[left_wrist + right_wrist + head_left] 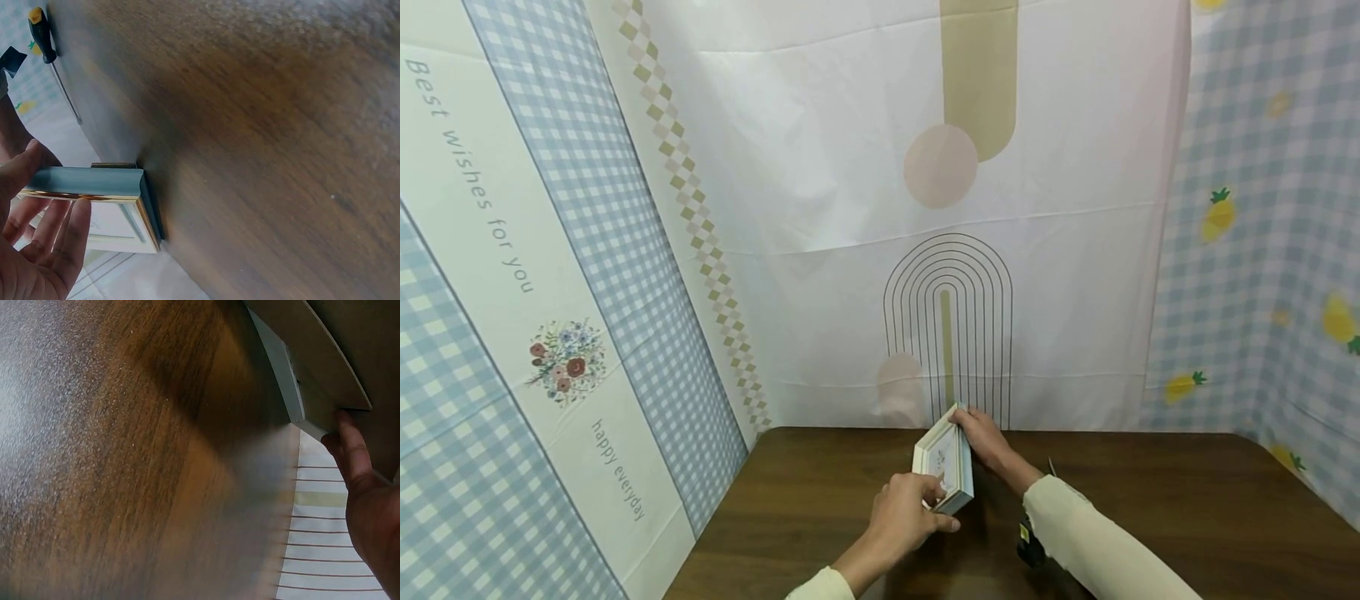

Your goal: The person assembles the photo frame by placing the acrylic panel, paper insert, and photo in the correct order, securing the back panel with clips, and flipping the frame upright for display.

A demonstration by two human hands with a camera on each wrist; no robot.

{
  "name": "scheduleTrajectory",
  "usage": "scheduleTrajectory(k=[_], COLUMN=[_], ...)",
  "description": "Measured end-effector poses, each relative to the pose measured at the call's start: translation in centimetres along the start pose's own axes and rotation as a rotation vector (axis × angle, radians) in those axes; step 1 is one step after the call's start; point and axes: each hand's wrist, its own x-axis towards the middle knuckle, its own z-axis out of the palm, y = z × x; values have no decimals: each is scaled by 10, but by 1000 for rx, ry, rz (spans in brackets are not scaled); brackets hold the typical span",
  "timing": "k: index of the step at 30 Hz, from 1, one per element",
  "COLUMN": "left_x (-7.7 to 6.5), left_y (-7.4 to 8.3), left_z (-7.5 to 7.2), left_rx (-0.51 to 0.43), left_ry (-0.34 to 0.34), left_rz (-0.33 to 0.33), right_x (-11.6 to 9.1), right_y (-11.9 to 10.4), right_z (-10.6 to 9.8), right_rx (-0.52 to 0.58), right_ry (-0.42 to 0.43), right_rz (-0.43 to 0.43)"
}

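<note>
Both hands hold a picture frame [944, 462] tilted up over the table, its pale blue-green outer edge [87, 181] and gold inner line plain in the left wrist view. My left hand [904, 512] grips its near end, thumb along the outer edge and fingers over the front. At the far end, my right hand [987, 437] pinches the rim. From the right wrist view, the brown back board [312, 353] shows, with right-hand fingers [356, 456] against it. A pale picture with a small printed motif sits inside the frame, partly hidden by the left fingers.
A screwdriver [40, 34] with a black and yellow handle lies on the brown wooden table [820, 492], partly hidden behind the right sleeve [1090, 533] in the head view. A patterned white cloth [820, 292] hangs along the table's far edge.
</note>
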Motion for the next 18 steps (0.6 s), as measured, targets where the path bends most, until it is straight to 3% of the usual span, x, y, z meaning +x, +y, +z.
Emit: scheduleTrajectory(k=[7,12,13,14,18], left_x=[2,3,3,4,4], left_y=[-1,-2,-2,-3,-5], left_z=[3,6,6,6,8], left_rx=[45,65,68,71,83], left_ry=[-7,-23,-25,-28,-26], left_rz=[3,-6,-12,-18,-33], right_x=[15,43,48,47,16], right_y=[22,57,66,66,30], right_z=[-4,-5,-6,-5,-2], right_rx=[-23,-61,-49,-46,-21], right_ry=[-9,-8,-12,-6,37], right_rz=[-52,-62,-95,-95,-33])
